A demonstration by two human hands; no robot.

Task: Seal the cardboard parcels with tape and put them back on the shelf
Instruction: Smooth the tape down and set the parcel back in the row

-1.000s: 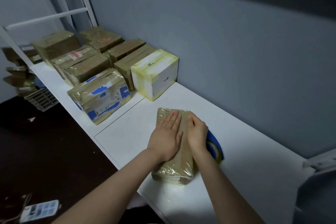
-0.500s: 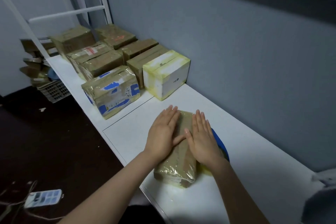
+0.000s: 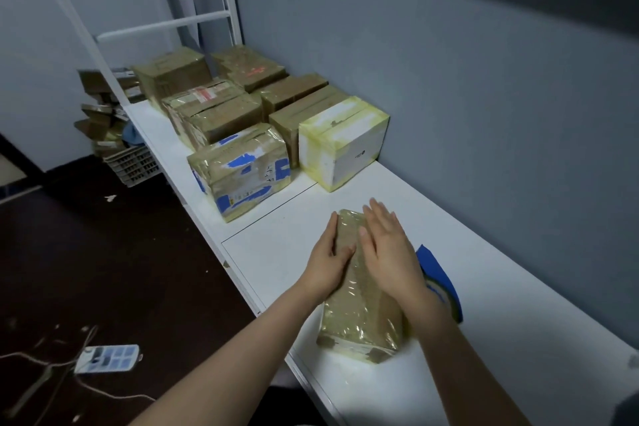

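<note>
My left hand (image 3: 328, 261) lies along the left side of the parcel (image 3: 359, 301), fingers (image 3: 332, 225) straight and flat against it, thumb on the top face. My right hand (image 3: 387, 252) rests palm down on the parcel's top, fingers spread and flat, gripping nothing. The parcel lies on the shelf (image 3: 518, 339) near its front edge, wrapped in glossy tape. A blue tape roll (image 3: 441, 282) lies just beside the parcel's right side, partly hidden by my right wrist. Further along the shelf toward its far end stands a cluster of taped boxes (image 3: 242, 135), a white box (image 3: 342, 145) nearest me.
</note>
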